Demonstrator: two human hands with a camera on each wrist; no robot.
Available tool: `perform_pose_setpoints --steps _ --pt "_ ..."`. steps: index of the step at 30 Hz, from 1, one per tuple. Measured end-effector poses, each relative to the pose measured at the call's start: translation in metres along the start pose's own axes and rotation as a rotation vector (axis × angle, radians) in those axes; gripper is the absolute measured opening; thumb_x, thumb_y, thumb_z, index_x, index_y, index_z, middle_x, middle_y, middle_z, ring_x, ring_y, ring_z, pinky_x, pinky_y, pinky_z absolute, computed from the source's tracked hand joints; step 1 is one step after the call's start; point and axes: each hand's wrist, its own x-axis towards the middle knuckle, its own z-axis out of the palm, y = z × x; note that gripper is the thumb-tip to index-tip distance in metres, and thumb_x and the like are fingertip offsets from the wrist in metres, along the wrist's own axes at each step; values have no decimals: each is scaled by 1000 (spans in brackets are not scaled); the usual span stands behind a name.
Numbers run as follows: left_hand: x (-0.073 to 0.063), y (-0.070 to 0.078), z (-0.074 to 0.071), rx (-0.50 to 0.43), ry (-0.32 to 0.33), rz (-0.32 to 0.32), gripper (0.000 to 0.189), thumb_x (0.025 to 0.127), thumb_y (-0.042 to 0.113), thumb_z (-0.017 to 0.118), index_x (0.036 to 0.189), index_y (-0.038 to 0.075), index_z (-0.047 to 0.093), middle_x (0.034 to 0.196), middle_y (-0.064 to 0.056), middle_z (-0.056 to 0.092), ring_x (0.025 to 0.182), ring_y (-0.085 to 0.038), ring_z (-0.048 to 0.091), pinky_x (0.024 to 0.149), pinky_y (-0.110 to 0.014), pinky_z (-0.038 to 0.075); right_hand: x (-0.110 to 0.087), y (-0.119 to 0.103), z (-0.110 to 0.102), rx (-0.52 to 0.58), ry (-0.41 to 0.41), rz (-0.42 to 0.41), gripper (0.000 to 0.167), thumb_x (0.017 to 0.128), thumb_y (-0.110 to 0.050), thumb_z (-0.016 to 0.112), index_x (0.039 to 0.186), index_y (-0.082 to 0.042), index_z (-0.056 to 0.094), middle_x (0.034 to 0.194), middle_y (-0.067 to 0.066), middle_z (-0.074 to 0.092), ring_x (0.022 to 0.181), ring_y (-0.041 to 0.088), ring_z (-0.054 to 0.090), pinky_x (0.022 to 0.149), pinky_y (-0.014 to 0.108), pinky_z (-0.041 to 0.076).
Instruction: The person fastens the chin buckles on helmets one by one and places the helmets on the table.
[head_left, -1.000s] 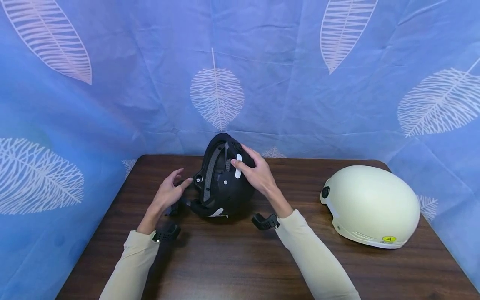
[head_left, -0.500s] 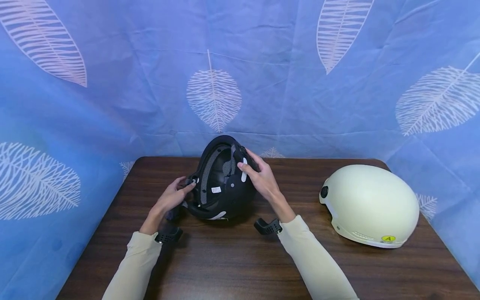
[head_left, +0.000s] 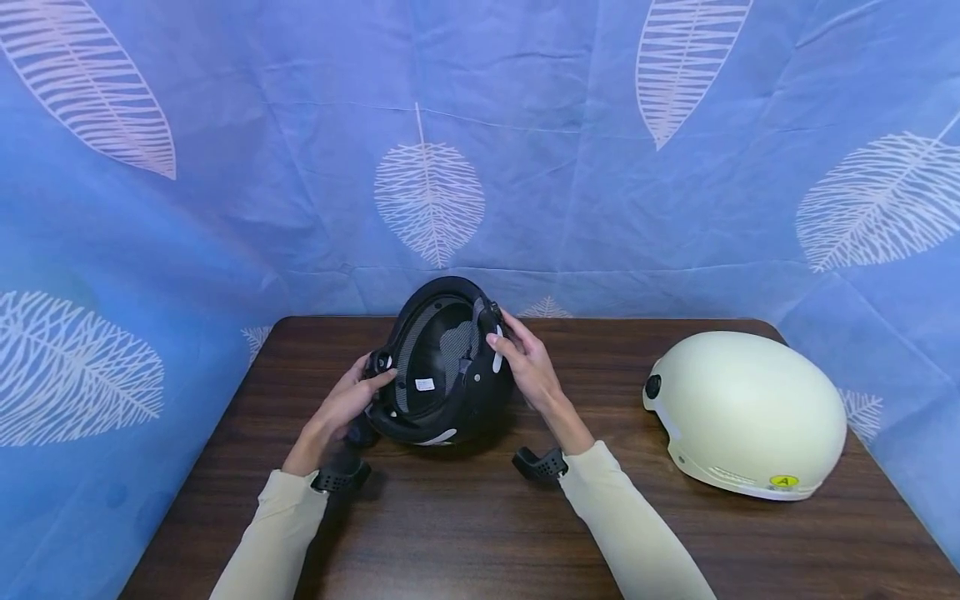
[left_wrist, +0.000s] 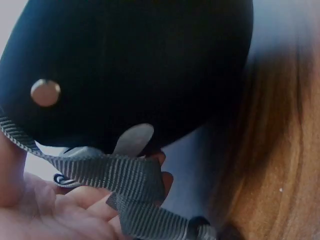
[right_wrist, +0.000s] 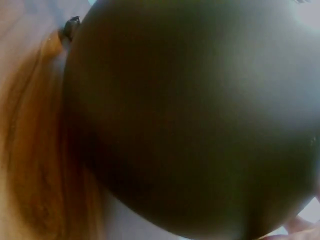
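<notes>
A black helmet stands tilted over the table, its padded opening turned up toward the head camera, with a small white label inside. At the left rim my left hand grips the helmet, thumb over the edge. On the opposite side my right hand holds the rim with its thumb by a white reflective strip. A grey webbing strap crosses the left fingers in the left wrist view. In the right wrist view the dark shell fills most of the picture, and fingertips show at its lower right.
A cream helmet with a yellow sticker sits on the right of the dark wooden table. Behind the table's far edge hangs a blue cloth with white leaf prints. Each wrist carries a black strapped camera mount.
The black helmet has turned so more of its inside and the white label face the head camera. My left hand has come from beside the left rim to grip it; my right hand shifted slightly right.
</notes>
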Motion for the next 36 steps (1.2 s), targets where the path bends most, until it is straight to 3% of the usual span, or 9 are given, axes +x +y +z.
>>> perform_pose_setpoints --steps 6,8,11,14,16,18,21,29,36 --pt "-5 5 -4 -5 55 6 79 99 39 59 160 19 12 155 -16 33 132 -35 45 109 -54 36 -2 11 0 126 -46 26 62 100 -22 57 156 -11 32 158 12 34 139 19 40 111 31 36" --pt "-7 8 -8 14 64 14 81 99 39 58 161 19 9 159 -16 27 136 -36 42 111 -56 33 -2 14 -2 148 -74 44 63 101 -24 56 157 -12 29 161 10 29 132 15 45 98 22 45" --pt "-10 13 -13 41 72 25 85 99 38 58 161 20 3 163 -16 18 143 -36 31 116 -57 23 -5 18 -4 148 -97 85 63 102 -27 54 157 -16 28 160 12 31 77 7 60 56 16 47" --pt "-13 16 -17 105 81 44 88 99 40 59 161 22 -2 165 -15 10 149 -35 19 119 -57 16 -6 21 -4 140 -118 102 63 102 -30 53 158 -19 26 159 15 32 41 7 31 35 20 28" --pt "-15 17 -19 161 92 58 90 98 41 59 161 25 -3 166 -14 6 151 -35 14 119 -58 14 -7 22 -3 163 -145 99 65 102 -31 53 159 -18 23 160 14 29 51 3 47 43 17 40" --pt "-17 17 -21 210 103 71 90 98 42 59 161 28 -3 166 -13 5 150 -36 14 118 -59 15 -7 23 -2 202 -185 86 68 102 -30 52 160 -15 19 163 14 23 87 6 62 67 19 51" --pt "-19 17 -24 242 111 85 88 98 42 58 160 31 -2 166 -14 10 147 -38 23 116 -61 19 -7 26 0 257 -240 75 71 102 -29 50 160 -12 14 164 14 16 141 18 35 107 36 40" --pt "-25 21 -28 324 104 107 87 97 50 58 159 38 -2 135 -23 48 114 -33 50 101 -53 38 -8 31 -3 264 -297 54 70 103 -25 46 160 -10 9 165 17 10 150 33 15 116 60 18" --pt "-27 26 -26 350 80 100 86 97 51 57 157 43 -3 159 -21 27 130 -37 45 105 -59 35 -5 26 -9 177 -303 -13 67 105 -18 47 161 -20 11 167 5 6 152 24 12 116 54 22"
